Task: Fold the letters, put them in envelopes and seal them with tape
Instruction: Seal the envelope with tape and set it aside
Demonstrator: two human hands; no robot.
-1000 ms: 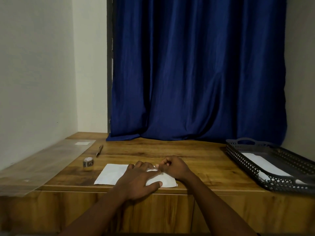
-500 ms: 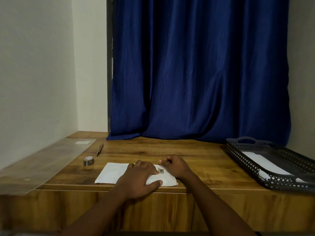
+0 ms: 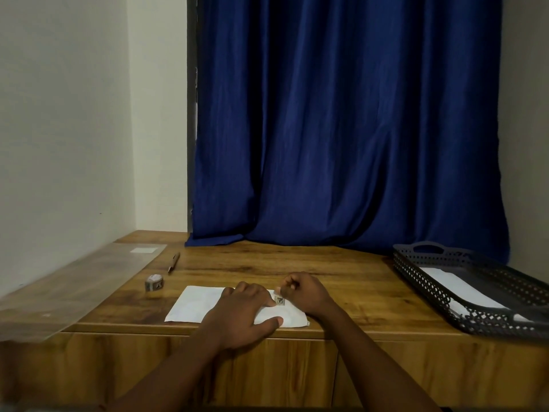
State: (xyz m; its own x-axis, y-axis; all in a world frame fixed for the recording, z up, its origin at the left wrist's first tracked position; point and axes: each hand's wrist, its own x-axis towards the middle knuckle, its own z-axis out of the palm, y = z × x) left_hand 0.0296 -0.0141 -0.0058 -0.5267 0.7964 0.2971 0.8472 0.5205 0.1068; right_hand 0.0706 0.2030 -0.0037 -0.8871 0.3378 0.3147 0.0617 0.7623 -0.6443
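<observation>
Envelope: white envelope (image 3: 196, 306) lies flat near the front edge of the desk (image 3: 341, 281), lower middle of the frame, partly under both hands.
Left hand: left hand (image 3: 240, 315) lies palm down on the envelope, fingers fairly straight and pressing it flat, thumb stretched out along the near edge.
Right hand: right hand (image 3: 306, 292) is curled at the envelope's right part, fingertips pinching a small patterned tape piece (image 3: 279, 300) that sits on the paper.
Tape roll: small roll (image 3: 154, 282) stands on the desk, left of the envelope and apart from it.
Pen: pen (image 3: 174, 262) lies beyond the roll, toward the upper left of the desk.
Tray: dark perforated tray (image 3: 445, 295) at the right of the frame holds white paper (image 3: 454, 285).
Plastic sheet: clear sheet (image 3: 74, 281) covers the desk's left part.
Backdrop: blue curtain (image 3: 341, 129) hangs behind the desk.
</observation>
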